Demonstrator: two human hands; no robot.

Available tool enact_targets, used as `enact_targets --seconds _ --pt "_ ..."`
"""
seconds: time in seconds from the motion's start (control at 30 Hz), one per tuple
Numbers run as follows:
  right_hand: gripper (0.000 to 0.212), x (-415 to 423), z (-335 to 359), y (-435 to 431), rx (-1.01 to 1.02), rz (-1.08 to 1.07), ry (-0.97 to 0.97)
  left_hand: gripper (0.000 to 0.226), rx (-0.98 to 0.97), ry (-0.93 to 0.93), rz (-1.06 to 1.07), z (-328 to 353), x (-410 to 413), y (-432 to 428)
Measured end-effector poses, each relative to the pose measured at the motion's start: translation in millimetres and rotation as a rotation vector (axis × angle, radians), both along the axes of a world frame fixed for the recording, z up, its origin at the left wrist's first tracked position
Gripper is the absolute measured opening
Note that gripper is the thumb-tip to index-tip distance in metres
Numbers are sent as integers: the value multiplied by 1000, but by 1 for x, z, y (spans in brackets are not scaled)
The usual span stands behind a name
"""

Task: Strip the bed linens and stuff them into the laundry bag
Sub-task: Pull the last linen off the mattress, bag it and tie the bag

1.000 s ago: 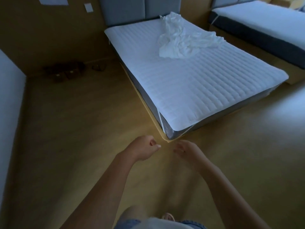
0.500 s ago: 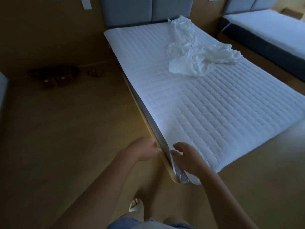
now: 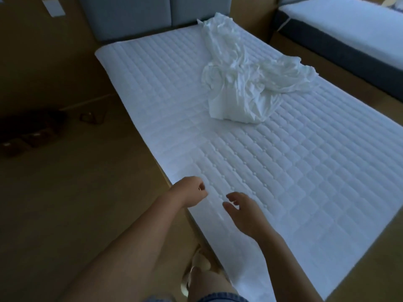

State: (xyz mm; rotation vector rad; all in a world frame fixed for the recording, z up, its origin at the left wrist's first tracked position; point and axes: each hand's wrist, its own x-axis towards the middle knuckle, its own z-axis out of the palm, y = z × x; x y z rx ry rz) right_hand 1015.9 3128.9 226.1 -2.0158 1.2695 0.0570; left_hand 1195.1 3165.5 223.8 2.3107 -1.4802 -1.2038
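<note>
A bed with a white quilted mattress pad (image 3: pixel 283 171) fills the middle of the head view. On its far half lies a crumpled white sheet (image 3: pixel 244 83), bunched in a heap. My left hand (image 3: pixel 190 192) hovers over the pad's near left edge with fingers loosely curled, holding nothing. My right hand (image 3: pixel 242 210) is held just above the pad beside it, fingers relaxed and spread, empty. Both hands are well short of the sheet. No laundry bag is in view.
A grey padded headboard (image 3: pixel 152 16) stands at the bed's far end. A second bed (image 3: pixel 349 33) with a dark base is at the right. Dark objects (image 3: pixel 32 129) lie on the wooden floor at the left. My leg is against the bed's near corner.
I have stepped up to the bed's near corner. Both hands moved forward from the corner's edge to over the quilted pad.
</note>
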Motion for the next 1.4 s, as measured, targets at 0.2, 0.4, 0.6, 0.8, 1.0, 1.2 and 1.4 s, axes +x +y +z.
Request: enact_targets --seconds 0.2,0.4,0.6,0.8,1.0,1.2,1.4 --pt "40 69 -24 -127 -23 18 65 27 -8 22 72 -29 66 -140" --pt "42 142 -62 -250 -107 -18 115 38 -66 -62 11 -94 136 -275" --pt "62 233 -139 -385 -201 -162 230 69 -221 -307 -365 -181 219 -428" --pt "71 293 -200 -549 -274 -567 126 79 -428 -222 -416 -244 259 -599" --pt "51 299 -294 -601 -218 -560 306 49 -669 -167 -61 -336 229 -641" --pt "40 296 -307 -610 -324 -592 223 32 -798 -164 53 -354 225 -651" --pt "41 305 -288 -559 -427 -577 33 21 -614 152 77 -319 249 -632"
